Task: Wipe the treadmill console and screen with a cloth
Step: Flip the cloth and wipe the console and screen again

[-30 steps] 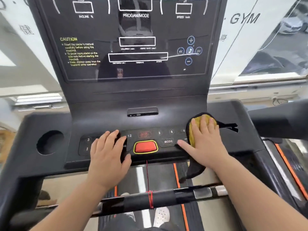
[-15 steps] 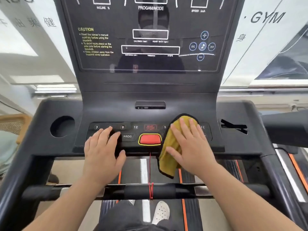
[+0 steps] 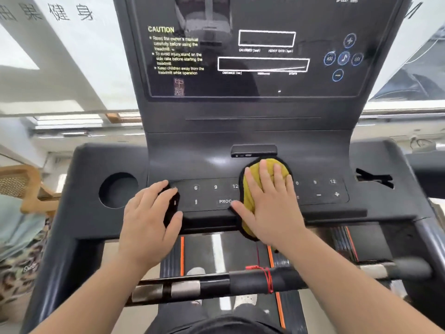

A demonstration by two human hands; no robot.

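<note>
At the left of the console (image 3: 91, 179), a round cup recess (image 3: 118, 190) sits unoccupied by either hand. Just to its right, the left hand (image 3: 149, 220) rests flat on the left end of the button panel (image 3: 214, 194). Its fingers (image 3: 154, 191) are extended and relaxed and hold nothing; this placement probably serves to brace the body while the other arm works. At the middle of the panel lies the cloth (image 3: 247, 197), yellow with a dark border. Its upper edge sits just below the small port block (image 3: 254, 150) and its lower part hangs over the console's front lip. The right hand (image 3: 269, 203) presses it down with an open palm, fingers (image 3: 265, 172) spread and straight rather than curled around the fabric. A flat hand keeps a broad area of cloth against the keys. The screen (image 3: 265, 80) rises directly above, with no cloth on it, so that part of the task appears outstanding. Further right, the keys marked 9 and 12 are uncovered, and beyond them a slot (image 3: 374, 178) is moulded into the console top. Pressure on the panel may actuate a key.
</note>
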